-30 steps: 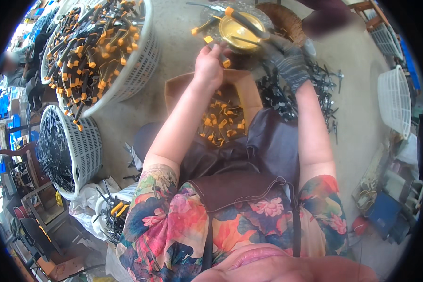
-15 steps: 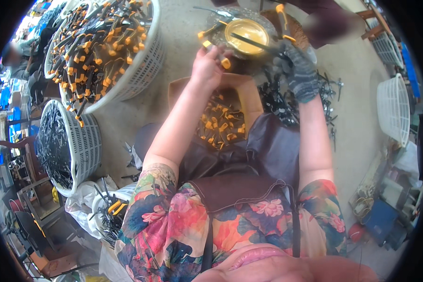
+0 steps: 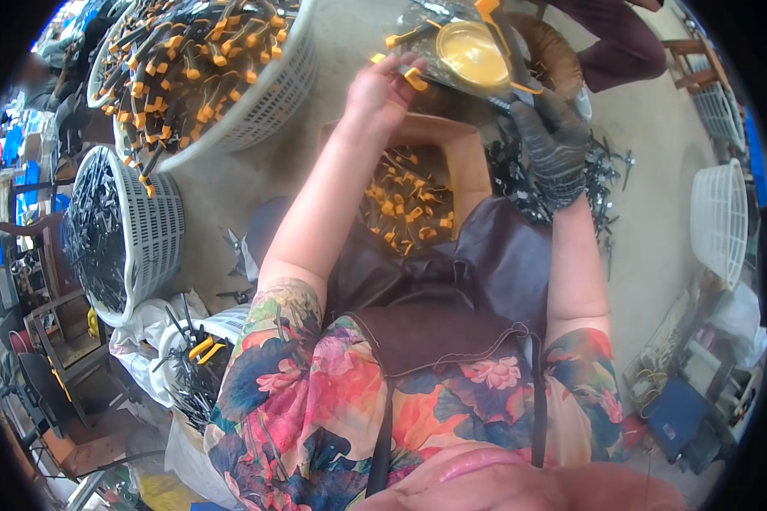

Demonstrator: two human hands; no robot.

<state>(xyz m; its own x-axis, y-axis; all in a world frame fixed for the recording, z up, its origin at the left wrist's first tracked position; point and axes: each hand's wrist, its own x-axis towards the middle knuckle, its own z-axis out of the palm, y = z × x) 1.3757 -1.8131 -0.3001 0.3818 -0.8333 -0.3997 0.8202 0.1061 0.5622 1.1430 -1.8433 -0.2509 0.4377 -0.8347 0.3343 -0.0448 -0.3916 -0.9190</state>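
Observation:
My bare left hand (image 3: 382, 92) is closed, with the orange end of a small orange-and-black handle sleeve (image 3: 415, 79) showing at its fingers. My right hand (image 3: 554, 149), in a dark grey glove, grips the lower end of a pliers-like hand tool. One arm of the tool carries an orange-and-black handle (image 3: 511, 51), which slants up past the right side of a round dish of yellow liquid (image 3: 469, 56). The glove hides the tool's head. Below my left hand, a cardboard box (image 3: 469, 166) on my lap side holds many orange-and-black sleeves.
A large white basket (image 3: 260, 119) at upper left is heaped with orange-handled tools. Below it stands another basket (image 3: 158, 234) of dark metal parts. Dark metal pieces (image 3: 601, 175) lie right of the box. A person's dark-clothed leg (image 3: 614, 43) is at upper right.
The dark bare arm of the tool no longer crosses the yellow dish. My right hand has drawn back toward me and turned the tool, tilting its orange handle leftward. The whole view has shifted slightly.

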